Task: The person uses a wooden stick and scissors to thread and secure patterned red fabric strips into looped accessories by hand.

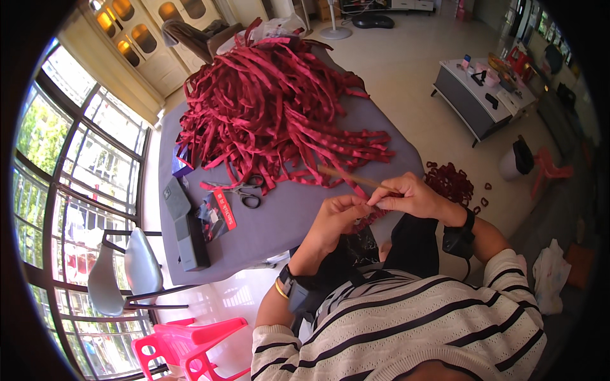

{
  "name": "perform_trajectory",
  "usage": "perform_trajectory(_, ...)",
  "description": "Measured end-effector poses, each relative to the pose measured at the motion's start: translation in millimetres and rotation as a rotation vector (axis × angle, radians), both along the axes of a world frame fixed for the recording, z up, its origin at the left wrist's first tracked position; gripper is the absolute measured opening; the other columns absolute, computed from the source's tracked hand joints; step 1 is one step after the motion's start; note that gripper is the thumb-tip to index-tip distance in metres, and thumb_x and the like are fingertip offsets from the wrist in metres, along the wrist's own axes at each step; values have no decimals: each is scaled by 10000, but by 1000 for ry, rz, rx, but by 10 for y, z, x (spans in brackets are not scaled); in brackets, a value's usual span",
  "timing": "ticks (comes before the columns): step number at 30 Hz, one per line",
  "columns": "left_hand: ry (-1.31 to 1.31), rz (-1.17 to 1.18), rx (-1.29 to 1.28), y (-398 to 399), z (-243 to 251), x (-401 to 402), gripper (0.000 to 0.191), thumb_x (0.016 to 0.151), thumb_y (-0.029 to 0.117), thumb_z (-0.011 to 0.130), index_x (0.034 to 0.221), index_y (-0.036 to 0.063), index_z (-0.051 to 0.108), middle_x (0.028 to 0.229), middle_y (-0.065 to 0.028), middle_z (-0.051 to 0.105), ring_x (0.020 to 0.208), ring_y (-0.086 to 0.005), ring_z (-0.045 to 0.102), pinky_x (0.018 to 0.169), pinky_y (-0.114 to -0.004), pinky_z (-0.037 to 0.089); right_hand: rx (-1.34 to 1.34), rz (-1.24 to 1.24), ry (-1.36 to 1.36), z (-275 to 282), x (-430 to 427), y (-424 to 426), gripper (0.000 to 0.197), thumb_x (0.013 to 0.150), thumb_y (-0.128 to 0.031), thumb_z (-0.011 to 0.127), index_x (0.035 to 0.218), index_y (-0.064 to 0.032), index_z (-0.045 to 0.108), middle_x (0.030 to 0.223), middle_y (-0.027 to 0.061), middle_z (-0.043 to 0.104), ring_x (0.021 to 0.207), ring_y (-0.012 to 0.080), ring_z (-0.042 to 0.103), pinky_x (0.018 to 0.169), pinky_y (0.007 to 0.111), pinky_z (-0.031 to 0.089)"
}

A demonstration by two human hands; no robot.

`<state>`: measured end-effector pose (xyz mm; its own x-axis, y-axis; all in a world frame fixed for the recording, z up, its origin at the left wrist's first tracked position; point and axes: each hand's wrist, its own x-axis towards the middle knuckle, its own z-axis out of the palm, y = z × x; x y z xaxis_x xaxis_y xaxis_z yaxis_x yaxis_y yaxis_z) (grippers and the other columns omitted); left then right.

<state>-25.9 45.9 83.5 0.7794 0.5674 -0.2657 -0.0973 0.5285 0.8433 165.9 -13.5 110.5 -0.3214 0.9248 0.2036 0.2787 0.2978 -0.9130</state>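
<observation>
Both of my hands meet just over the near right edge of the table. My left hand [336, 218] pinches a red fabric strip [356, 188] between thumb and fingertips. In my right hand [411, 194] is a thin brown stick [355, 178], pointing away to the left, and the fingertips touch the strip beside the left hand. What the fingertips pinch is partly hidden. More red fabric [367, 221] hangs under my hands. A large tangled heap of red strips [248, 105] covers the far part of the table.
On the grey tablecloth [281, 224] lie scissors [249, 193], a SanDisk package [220, 216] and a dark case [186, 224]. Dark red loops [448, 183] lie on the floor at right. A pink plastic stool [190, 343], grey chair [143, 266] and low table [469, 100] stand around.
</observation>
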Motion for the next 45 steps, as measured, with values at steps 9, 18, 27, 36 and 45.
perform_trajectory(9, -102, -61, -73, -32, -17, -20, 137, 786, 104, 607, 880, 5, 594, 668, 20, 541, 508, -23, 423, 439, -151, 294, 0, -36, 55, 136, -20, -45, 124, 729, -66, 608, 837, -6, 620, 672, 33, 610, 615, 64, 541, 551, 209, 421)
perform_trajectory(18, 117, 10, 358, -44, 0, -128, 164, 811, 156, 599, 877, 5, 611, 679, 27, 550, 567, -14, 456, 494, -139, 330, -83, -177, -106, 108, 31, -10, 107, 693, -67, 602, 651, 7, 538, 551, 19, 536, 512, 48, 464, 473, 211, 370)
perform_trajectory(27, 119, -116, 286, -40, -35, -166, 194, 818, 170, 595, 912, 4, 626, 648, 50, 543, 536, -3, 420, 476, -151, 314, -119, -191, -101, 129, -12, -34, 109, 691, -73, 611, 642, -4, 543, 537, 10, 543, 502, 44, 475, 465, 211, 375)
perform_trajectory(36, -19, -59, 20, -41, -61, -157, 175, 814, 160, 599, 900, 10, 627, 631, 36, 536, 495, -18, 389, 445, -165, 293, -87, -174, -91, 126, -27, -31, 107, 698, -74, 607, 645, -8, 541, 535, 8, 541, 503, 45, 483, 466, 209, 379)
perform_trajectory(45, -70, -2, -20, -57, -49, -107, 256, 806, 110, 597, 1044, 22, 565, 740, -31, 606, 500, -23, 418, 441, -153, 307, -88, -173, -103, 142, -20, -40, 98, 693, -69, 606, 656, -8, 540, 538, 5, 542, 503, 44, 481, 468, 211, 379)
